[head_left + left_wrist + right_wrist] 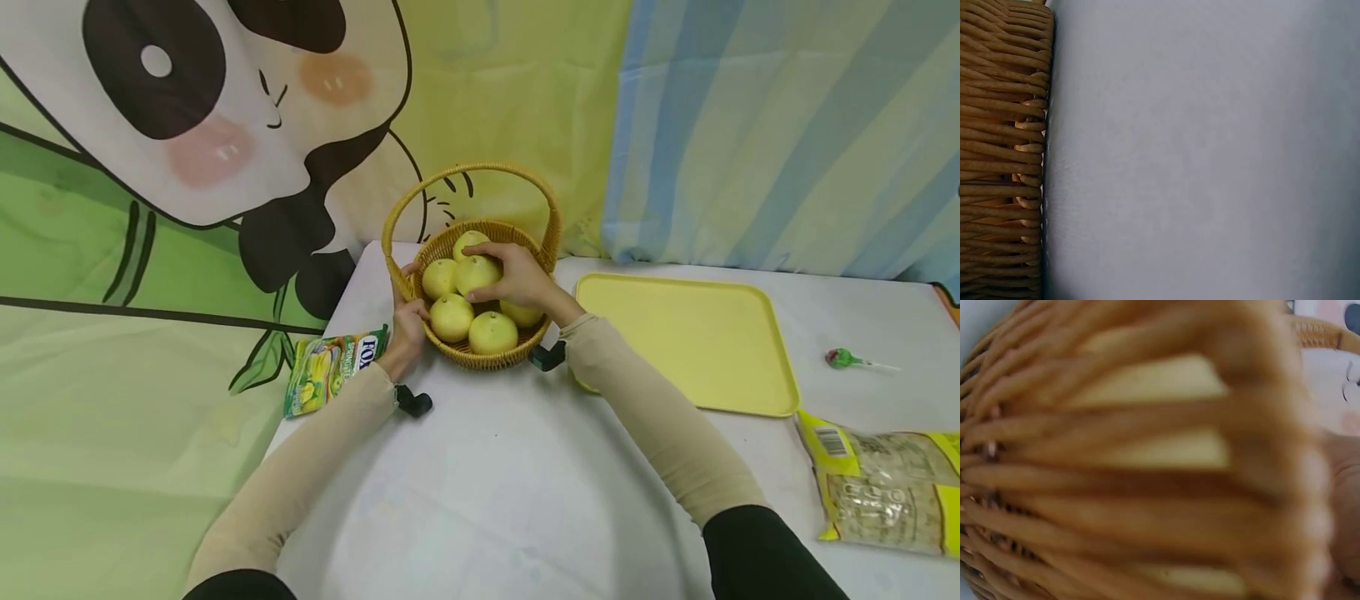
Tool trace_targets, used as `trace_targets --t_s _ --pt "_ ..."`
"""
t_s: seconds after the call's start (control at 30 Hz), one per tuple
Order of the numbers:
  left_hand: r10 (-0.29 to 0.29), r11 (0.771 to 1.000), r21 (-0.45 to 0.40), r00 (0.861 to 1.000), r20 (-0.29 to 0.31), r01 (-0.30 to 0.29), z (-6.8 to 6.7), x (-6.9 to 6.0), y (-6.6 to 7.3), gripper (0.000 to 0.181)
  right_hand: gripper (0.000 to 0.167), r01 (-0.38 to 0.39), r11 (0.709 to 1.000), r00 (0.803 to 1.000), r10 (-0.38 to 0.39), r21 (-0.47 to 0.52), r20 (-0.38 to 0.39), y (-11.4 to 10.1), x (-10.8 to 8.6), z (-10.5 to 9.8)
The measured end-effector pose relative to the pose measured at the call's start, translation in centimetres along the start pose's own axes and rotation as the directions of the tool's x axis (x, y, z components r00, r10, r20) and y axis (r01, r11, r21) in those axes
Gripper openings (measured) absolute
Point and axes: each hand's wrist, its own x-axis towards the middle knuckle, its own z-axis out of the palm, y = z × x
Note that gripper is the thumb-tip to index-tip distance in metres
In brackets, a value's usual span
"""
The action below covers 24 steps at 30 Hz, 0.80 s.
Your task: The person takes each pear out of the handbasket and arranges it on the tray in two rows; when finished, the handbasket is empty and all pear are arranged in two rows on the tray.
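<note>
From my station I see the right hand curled over the middle yellow fruit, thumb and fingers pinching its sides, while the left hand grips the left rim of the wicker basket. The fruit sits in that basket among other fruits, close to the far-left corner of the white table. I judge the fruit firm, moderately heavy, slippery and easily bruised, so I favour holding it round its widest part; the basket looks light and wants steadying at the rim. Near the far edge lies a yellow tray; by the left edge, a snack packet
</note>
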Motion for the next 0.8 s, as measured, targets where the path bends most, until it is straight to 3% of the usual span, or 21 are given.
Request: trace_targets --t_s 0.13,0.4,0.8 --pt "0.009 1.000 -0.014 1.000 -0.015 -0.009 0.2 -0.1 0.0 0.093 0.071 -0.006 0.999 0.999 0.004 -0.051 -0.031 -0.3 0.0 0.3" --pt "0.017 1.000 -0.011 1.000 -0.026 -0.017 0.4 0.0 -0.1 0.090 0.065 0.025 1.000 0.995 -0.025 -0.008 -0.091 -1.2 -0.6 -0.4" --pt "-0.030 1.000 0.002 0.999 -0.041 0.030 0.2 -0.2 -0.1 0.089 0.067 0.009 0.971 0.995 0.016 0.240 -0.099 -1.5 -5.6 -4.9"
